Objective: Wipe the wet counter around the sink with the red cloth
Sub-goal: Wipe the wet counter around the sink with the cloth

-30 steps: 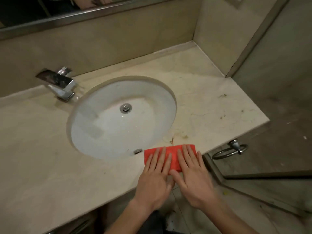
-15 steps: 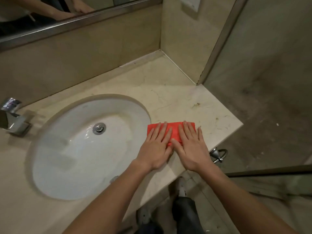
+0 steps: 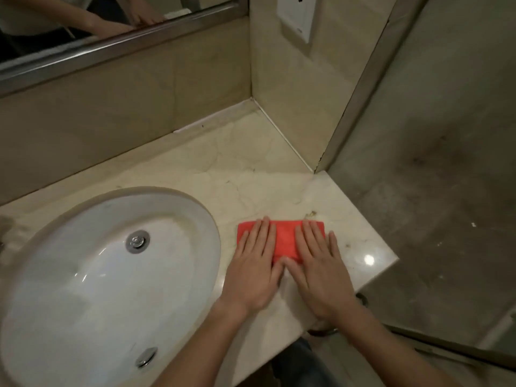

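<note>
The folded red cloth lies flat on the beige marble counter, just right of the white oval sink. My left hand presses on the cloth's left half with straight fingers. My right hand presses flat on its right half, thumbs nearly touching in the middle. The cloth's near edge is hidden under my palms.
A back wall with a mirror runs behind the counter, and a side wall with a white wall plate closes the far right corner. The counter's right edge drops off to a glass panel. Small stains sit beyond the cloth.
Both hands have slid the cloth away from the front edge, along the sink's right side toward the back corner. The view has swung right, and the faucet has left it.
</note>
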Action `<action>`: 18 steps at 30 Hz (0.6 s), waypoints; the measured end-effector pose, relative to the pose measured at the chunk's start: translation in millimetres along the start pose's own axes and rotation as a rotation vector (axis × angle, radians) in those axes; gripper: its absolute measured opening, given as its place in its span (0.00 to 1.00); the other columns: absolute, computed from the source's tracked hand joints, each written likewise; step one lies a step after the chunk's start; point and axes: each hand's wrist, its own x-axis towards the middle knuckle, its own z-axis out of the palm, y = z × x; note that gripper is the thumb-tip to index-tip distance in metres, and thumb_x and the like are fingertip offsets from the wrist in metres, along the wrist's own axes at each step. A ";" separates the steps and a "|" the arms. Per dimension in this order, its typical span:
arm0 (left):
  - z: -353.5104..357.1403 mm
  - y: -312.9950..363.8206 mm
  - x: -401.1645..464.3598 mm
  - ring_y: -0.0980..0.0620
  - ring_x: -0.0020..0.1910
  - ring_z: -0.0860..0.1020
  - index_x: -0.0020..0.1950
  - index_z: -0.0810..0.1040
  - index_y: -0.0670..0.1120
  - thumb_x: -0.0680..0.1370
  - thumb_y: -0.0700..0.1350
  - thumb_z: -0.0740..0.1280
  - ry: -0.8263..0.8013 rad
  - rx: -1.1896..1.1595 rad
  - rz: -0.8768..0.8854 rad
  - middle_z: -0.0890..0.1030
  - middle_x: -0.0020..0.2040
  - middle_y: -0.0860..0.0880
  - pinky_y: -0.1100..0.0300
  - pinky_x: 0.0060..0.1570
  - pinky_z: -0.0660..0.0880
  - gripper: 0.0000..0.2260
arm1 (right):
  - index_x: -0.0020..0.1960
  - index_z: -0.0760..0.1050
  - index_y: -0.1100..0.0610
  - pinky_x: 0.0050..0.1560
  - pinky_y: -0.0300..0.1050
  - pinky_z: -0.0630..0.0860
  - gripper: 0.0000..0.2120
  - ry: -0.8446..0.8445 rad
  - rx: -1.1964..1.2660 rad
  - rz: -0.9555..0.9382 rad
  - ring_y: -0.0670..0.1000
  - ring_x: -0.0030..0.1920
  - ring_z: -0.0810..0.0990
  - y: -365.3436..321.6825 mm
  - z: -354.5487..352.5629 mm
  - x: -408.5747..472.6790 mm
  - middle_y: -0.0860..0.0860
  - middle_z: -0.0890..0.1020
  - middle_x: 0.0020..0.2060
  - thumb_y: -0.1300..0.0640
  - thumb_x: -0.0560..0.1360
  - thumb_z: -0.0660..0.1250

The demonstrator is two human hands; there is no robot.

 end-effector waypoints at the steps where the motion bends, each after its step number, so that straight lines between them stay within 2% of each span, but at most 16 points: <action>1: -5.3 -2.3 23.5 0.54 0.77 0.34 0.80 0.38 0.46 0.78 0.62 0.32 0.014 -0.005 -0.016 0.34 0.78 0.50 0.53 0.77 0.38 0.34 | 0.82 0.42 0.56 0.79 0.53 0.36 0.42 0.033 -0.005 0.003 0.49 0.80 0.36 5.3 -4.9 24.1 0.52 0.43 0.81 0.32 0.77 0.26; 4: -20.6 -10.4 72.0 0.54 0.77 0.35 0.80 0.39 0.45 0.76 0.61 0.33 0.014 -0.008 -0.052 0.37 0.79 0.49 0.53 0.77 0.38 0.34 | 0.82 0.48 0.59 0.80 0.53 0.41 0.39 0.058 -0.013 0.014 0.51 0.81 0.43 9.6 -15.5 79.9 0.56 0.50 0.81 0.35 0.80 0.34; 6: -23.6 -13.5 77.2 0.54 0.78 0.36 0.80 0.40 0.45 0.76 0.60 0.34 0.012 -0.018 -0.061 0.37 0.79 0.49 0.55 0.77 0.38 0.34 | 0.81 0.50 0.60 0.80 0.53 0.42 0.39 0.046 -0.009 -0.013 0.52 0.81 0.44 8.9 -18.9 88.2 0.57 0.51 0.81 0.35 0.80 0.34; 9: -15.6 -7.3 41.5 0.53 0.77 0.34 0.80 0.39 0.46 0.80 0.60 0.38 0.011 -0.038 -0.060 0.35 0.78 0.49 0.54 0.77 0.38 0.31 | 0.81 0.46 0.59 0.80 0.52 0.40 0.40 -0.016 0.008 -0.094 0.50 0.80 0.39 8.0 -17.7 53.3 0.56 0.47 0.81 0.33 0.80 0.31; 11: -5.9 2.4 4.4 0.52 0.78 0.36 0.80 0.40 0.46 0.82 0.58 0.40 -0.008 -0.071 -0.070 0.36 0.79 0.48 0.52 0.78 0.40 0.29 | 0.81 0.44 0.58 0.79 0.49 0.39 0.39 -0.073 0.032 -0.106 0.49 0.80 0.37 6.3 -11.4 19.4 0.54 0.46 0.80 0.31 0.80 0.35; 14: 3.9 8.2 -22.9 0.53 0.79 0.41 0.80 0.43 0.45 0.83 0.58 0.41 0.007 -0.096 -0.110 0.41 0.81 0.49 0.53 0.77 0.43 0.29 | 0.79 0.54 0.61 0.77 0.51 0.49 0.37 -0.077 0.003 -0.126 0.54 0.80 0.51 4.9 -8.5 5.7 0.58 0.57 0.79 0.33 0.83 0.42; 15: 2.4 3.5 -17.1 0.53 0.79 0.41 0.80 0.43 0.45 0.83 0.58 0.42 0.016 -0.109 -0.126 0.41 0.81 0.49 0.53 0.77 0.43 0.29 | 0.79 0.55 0.62 0.77 0.52 0.49 0.38 -0.076 -0.006 -0.142 0.55 0.80 0.53 3.7 -9.4 16.8 0.59 0.58 0.78 0.33 0.83 0.41; 18: -15.4 -27.1 26.8 0.50 0.79 0.41 0.80 0.44 0.43 0.81 0.57 0.42 0.068 -0.077 -0.186 0.42 0.81 0.46 0.50 0.78 0.45 0.31 | 0.80 0.52 0.63 0.79 0.54 0.45 0.41 -0.098 -0.006 -0.213 0.55 0.81 0.48 -13.7 -21.8 80.5 0.60 0.54 0.80 0.33 0.81 0.36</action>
